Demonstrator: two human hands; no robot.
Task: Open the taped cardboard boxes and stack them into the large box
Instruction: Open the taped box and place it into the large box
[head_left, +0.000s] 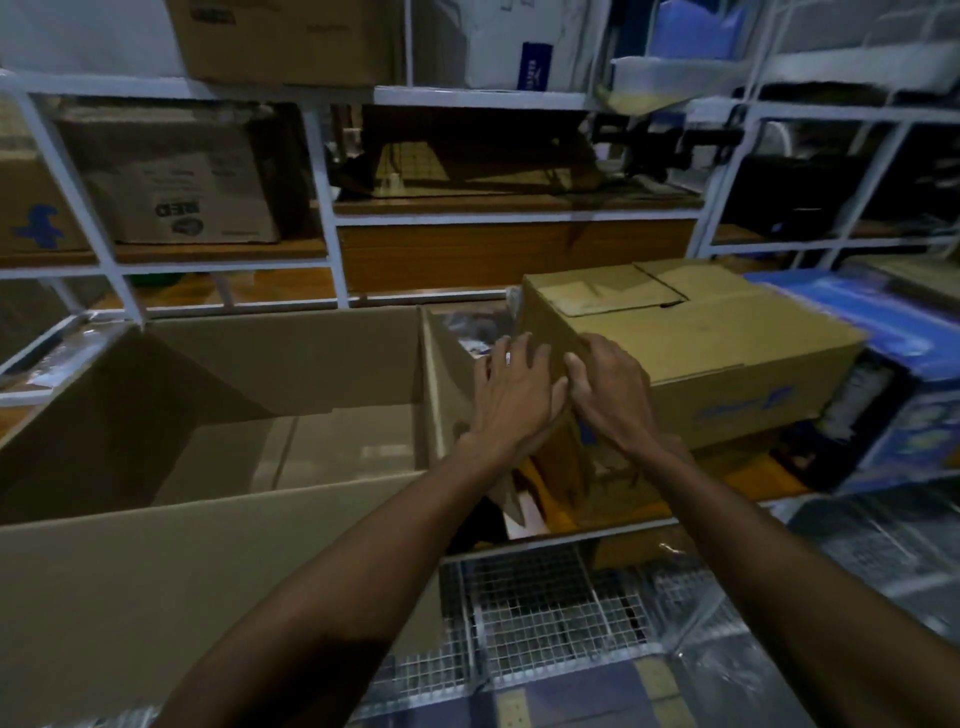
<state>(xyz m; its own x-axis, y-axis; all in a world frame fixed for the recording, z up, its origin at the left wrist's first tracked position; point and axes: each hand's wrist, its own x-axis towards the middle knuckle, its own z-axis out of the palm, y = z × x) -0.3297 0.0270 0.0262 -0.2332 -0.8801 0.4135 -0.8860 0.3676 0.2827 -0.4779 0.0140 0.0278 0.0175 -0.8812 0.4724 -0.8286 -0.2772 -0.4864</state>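
The left hand (511, 387) and right hand (605, 392) are covering the near corner of the cardboard box (691, 332), hiding their fingertips' contact. The large box (218, 551) is running off the left edge. Shelf labels are blurring beyond reading.

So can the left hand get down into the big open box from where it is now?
Probably yes. The left hand rests on the near corner of the closed cardboard box, right beside the large open box. That box's flaps stand open, and only its right flap lies between the two.
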